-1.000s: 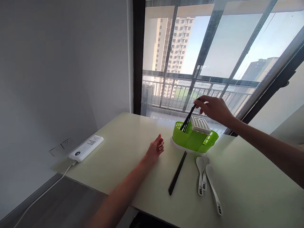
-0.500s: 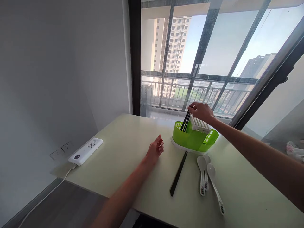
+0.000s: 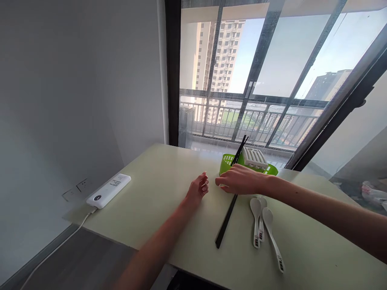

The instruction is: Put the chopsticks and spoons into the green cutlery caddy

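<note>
My right hand [image 3: 237, 180] is over the table in front of the green utensil holder [image 3: 225, 164], its fingers bent and slightly parted, with nothing seen in them. It hides much of the holder's front. Black chopsticks [image 3: 241, 148] lean upright in the holder's left compartment, beside a white slotted part [image 3: 254, 157]. Below the right hand, more black chopsticks [image 3: 225, 225] lie together on the table, their far ends close to the hand. My left hand [image 3: 198, 187] rests on the table to the left, loosely curled, fingers apart and holding nothing.
Three white spoons [image 3: 255, 207] lie right of the loose chopsticks, two of them overlapping. A white device [image 3: 110, 191] with a cable [image 3: 60, 245] sits at the table's left edge. Behind the table [image 3: 145, 193] stands a large window.
My right hand has let go of the chopsticks in the holder and come down and nearer, to the holder's front. My left hand has stayed in place.
</note>
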The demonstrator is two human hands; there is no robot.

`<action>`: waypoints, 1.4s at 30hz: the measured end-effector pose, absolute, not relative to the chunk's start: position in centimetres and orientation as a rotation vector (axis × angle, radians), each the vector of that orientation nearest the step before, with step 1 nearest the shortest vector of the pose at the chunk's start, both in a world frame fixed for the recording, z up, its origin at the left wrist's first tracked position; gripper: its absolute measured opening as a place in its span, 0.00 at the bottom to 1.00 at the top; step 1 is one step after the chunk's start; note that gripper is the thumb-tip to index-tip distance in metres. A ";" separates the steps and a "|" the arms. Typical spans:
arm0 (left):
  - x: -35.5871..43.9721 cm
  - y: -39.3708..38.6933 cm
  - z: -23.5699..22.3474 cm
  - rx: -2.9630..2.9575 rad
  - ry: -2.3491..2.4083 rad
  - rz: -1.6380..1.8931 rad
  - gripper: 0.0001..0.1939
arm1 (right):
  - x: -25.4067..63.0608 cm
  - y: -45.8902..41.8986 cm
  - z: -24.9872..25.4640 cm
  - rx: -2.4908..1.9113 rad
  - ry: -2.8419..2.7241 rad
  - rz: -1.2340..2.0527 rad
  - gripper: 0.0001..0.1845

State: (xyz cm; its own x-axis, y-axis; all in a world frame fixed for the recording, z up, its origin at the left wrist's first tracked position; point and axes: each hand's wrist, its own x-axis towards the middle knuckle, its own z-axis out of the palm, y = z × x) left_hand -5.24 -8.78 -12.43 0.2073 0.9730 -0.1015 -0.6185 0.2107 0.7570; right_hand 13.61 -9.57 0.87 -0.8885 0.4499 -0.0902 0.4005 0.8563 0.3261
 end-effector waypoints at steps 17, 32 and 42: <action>-5.1 -8.9 -12.3 0.656 0.671 1.223 0.18 | 16.8 -10.7 -10.4 0.637 2.649 0.555 0.09; -5.2 -9.0 -12.0 0.690 0.657 1.190 0.16 | 16.5 -11.0 -7.2 0.598 2.665 0.487 0.09; -5.0 -9.5 -12.2 0.833 0.627 1.112 0.15 | 15.5 -11.9 -1.0 0.797 2.551 0.496 0.11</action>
